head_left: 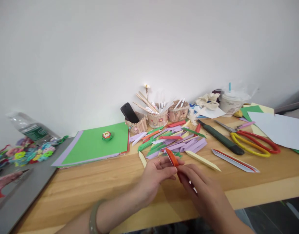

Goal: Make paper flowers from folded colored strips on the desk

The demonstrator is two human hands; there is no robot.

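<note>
Between my two hands, over the front of the table, is a folded red paper strip (172, 157). My left hand (157, 171) pinches its upper part between thumb and fingers. Lower down, my right hand (196, 182) has its fingers closed around the strip and covers its lower end. Just beyond lies a pile of folded paper strips (173, 138) in purple, green, red and cream. A cream folded strip (203, 161) rests right of the pile, and a white strip with a red edge (235, 160) lies farther right.
Scissors (255, 139) and a dark green utility knife (221, 138) lie on the right. Behind the pile stand decorated holders (157, 119), one with a phone (130, 113). Left are green paper sheets (86, 143) bearing a small paper flower (107, 136). A lidded cup (233, 102) stands back right.
</note>
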